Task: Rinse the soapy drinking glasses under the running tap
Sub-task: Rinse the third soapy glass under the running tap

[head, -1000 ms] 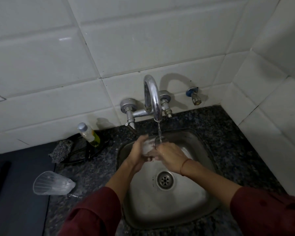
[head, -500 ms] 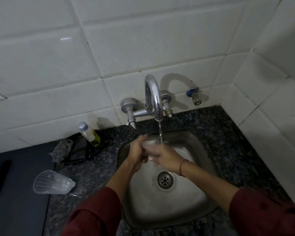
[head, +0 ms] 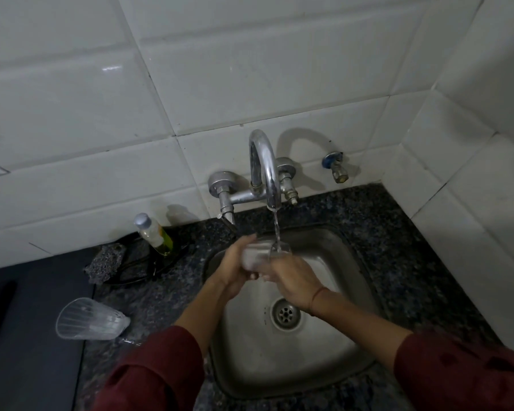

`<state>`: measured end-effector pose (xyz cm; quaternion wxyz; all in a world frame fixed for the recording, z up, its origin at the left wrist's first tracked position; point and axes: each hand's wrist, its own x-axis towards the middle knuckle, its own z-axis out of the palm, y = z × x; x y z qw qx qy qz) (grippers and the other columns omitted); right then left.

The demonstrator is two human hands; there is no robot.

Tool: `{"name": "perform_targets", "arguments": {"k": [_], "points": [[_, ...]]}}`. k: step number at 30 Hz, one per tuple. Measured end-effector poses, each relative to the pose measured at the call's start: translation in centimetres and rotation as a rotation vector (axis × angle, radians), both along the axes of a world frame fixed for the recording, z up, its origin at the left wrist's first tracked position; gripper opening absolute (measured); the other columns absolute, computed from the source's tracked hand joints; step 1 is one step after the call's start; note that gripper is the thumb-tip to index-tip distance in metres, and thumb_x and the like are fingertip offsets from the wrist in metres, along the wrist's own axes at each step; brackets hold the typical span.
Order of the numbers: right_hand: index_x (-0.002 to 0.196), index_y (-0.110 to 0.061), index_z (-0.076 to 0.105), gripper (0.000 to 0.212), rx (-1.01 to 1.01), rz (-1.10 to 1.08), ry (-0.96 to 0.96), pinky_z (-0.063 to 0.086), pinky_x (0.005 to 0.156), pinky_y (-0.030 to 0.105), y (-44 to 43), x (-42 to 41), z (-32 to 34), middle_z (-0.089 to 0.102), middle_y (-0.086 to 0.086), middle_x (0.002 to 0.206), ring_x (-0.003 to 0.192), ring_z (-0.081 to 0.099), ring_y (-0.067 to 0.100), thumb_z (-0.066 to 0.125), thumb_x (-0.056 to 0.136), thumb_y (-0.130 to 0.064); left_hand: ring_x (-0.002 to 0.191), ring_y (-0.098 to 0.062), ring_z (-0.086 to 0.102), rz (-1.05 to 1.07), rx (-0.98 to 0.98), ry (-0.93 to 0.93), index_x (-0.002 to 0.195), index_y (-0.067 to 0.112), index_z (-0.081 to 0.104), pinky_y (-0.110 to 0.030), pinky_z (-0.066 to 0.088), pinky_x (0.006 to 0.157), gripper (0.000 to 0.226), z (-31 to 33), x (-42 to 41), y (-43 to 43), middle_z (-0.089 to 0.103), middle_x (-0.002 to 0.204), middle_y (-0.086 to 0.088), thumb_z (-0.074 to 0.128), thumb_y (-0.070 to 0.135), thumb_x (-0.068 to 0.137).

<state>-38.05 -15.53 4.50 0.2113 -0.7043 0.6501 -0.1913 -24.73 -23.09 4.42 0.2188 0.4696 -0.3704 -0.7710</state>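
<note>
Tipped rightward since a moment ago, the clear drinking glass (head: 254,258) sits under water from the chrome tap (head: 264,170), between left hand (head: 235,271) and right hand (head: 294,281), fingers (head: 245,241) curled round it, wrists bent above the steel sink (head: 324,366).

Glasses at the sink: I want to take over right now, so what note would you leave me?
Left hand grips the glass; right hand holds it near the mouth.
The glass is tilted over the sink, under the water from the tap.
Done: rinsing of this one is under way.
Left: finish it. The second glass lies on its side to the left of the sink; whether it is rinsed, I cannot tell.
</note>
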Motion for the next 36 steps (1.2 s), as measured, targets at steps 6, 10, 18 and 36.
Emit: {"name": "perform_targets", "arguments": {"k": [6,10,18,36], "points": [[0.121,-0.013,0.069,0.027,0.036,-0.045,-0.349,0.056,0.074,0.027,0.4,0.4,1.2,0.071,0.004,0.11,0.094,0.067,0.016,0.061,0.096,-0.009,0.044,-0.017,0.044,0.04,-0.107,-0.102,0.088,0.01,0.068,-0.019,0.026,0.035,0.04,0.1,-0.5,0.1,0.056,0.063,-0.008,0.045,0.04,0.102],[0.126,-0.02,0.068,0.034,-0.019,-0.051,-0.025,0.053,0.092,0.033,0.9,-0.4,0.2,0.065,0.002,0.125,0.11,0.064,0.02,0.065,0.093,-0.017,0.051,-0.017,0.058,-0.061,-0.019,-0.084,0.096,0.011,0.07,-0.022,0.039,0.041,0.036,1.3,-0.1,-0.2,0.067,0.073,-0.008,0.051,0.041,0.1],[0.115,-0.021,0.068,0.022,-0.006,0.121,0.068,0.053,0.088,0.037,1.1,-0.8,1.3,0.069,0.001,0.117,0.106,0.065,0.02,0.064,0.093,-0.024,0.043,-0.017,0.052,-0.165,0.081,-0.174,0.085,0.013,0.07,-0.018,0.03,0.033,0.041,1.2,0.9,0.1,0.063,0.064,-0.006,0.046,0.043,0.099],[0.12,-0.029,0.072,0.038,-0.048,0.089,-0.264,0.051,0.094,0.02,2.3,-0.8,1.4,0.068,-0.008,0.124,0.112,0.062,0.006,0.065,0.092,-0.004,0.044,-0.016,0.05,-0.089,-0.013,-0.206,0.096,0.01,0.064,-0.02,0.028,0.033,0.04,1.1,0.7,0.7,0.063,0.066,-0.006,0.037,0.039,0.103]]}}
